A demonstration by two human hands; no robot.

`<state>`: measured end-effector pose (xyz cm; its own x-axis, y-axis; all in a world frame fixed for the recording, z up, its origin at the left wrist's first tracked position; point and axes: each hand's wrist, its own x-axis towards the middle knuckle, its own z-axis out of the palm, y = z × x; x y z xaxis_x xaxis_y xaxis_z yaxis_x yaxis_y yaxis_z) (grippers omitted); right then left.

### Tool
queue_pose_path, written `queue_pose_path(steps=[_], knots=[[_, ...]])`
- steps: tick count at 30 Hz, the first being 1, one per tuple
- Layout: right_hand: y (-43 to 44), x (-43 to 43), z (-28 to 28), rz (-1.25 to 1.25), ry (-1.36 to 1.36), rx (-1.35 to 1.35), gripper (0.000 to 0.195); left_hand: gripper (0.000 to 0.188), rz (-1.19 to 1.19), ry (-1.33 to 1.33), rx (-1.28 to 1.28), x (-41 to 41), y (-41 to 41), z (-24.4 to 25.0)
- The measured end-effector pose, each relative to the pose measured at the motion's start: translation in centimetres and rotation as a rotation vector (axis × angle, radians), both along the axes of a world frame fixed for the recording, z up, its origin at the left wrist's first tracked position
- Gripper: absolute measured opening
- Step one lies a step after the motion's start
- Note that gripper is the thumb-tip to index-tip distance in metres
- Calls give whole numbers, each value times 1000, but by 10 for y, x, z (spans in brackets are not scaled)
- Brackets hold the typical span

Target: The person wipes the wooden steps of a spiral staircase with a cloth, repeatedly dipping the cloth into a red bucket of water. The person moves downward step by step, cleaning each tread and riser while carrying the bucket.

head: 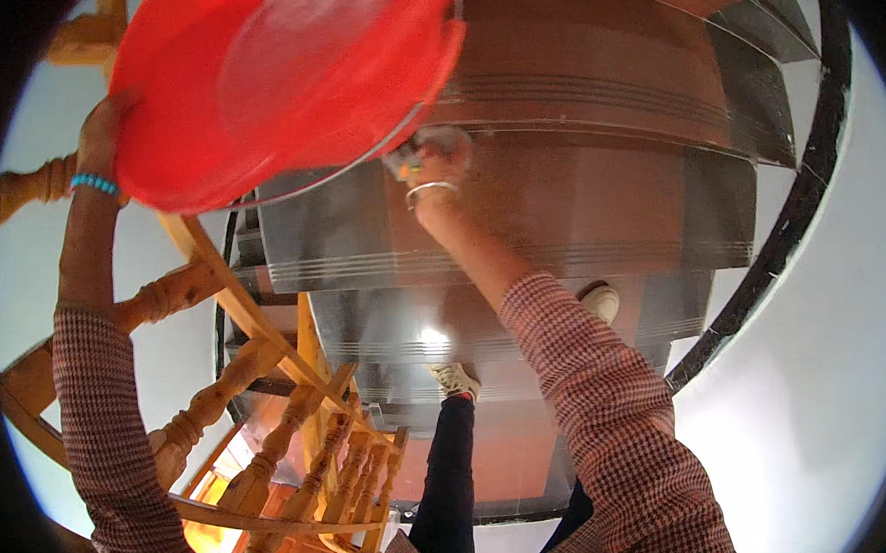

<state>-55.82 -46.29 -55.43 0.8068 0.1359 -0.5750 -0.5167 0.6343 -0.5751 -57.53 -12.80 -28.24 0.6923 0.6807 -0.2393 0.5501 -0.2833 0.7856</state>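
Note:
A red plastic bucket [202, 131], tilted so that I look into it, fills the upper left of the view. My left hand [101, 133] grips its left rim; the fingers are partly hidden and blurred. The thin wire handle [347, 165] curves along the near rim. Just below the bucket's right side, my right hand [431, 161] is closed around a small see-through object [455, 144] with a bit of yellow and green. Motion blur hides what that object is. Whether this hand also touches the wire handle, I cannot tell.
Polished brown and black stair treads [574, 202] rise ahead of me. Wooden railing with turned balusters [271, 443] runs along the left. A white wall with dark skirting [800, 205] curves along the right. My shoes [454, 379] stand on different steps.

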Motion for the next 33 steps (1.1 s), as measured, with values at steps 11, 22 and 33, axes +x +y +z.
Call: queue_pose_path(steps=[11, 22, 33], knots=[[-112, -6, -46, 408, -414, -932, 41, 46, 100, -135, 64, 6, -29, -21], [-122, -71, -69, 701, -770, -1883, 66, 33, -14, -71, 467, 29, -45, -23], [-41, -174, -89, 793, -1435, -1363, 28, 29, 89, -233, 325, 36, -90, -12]])
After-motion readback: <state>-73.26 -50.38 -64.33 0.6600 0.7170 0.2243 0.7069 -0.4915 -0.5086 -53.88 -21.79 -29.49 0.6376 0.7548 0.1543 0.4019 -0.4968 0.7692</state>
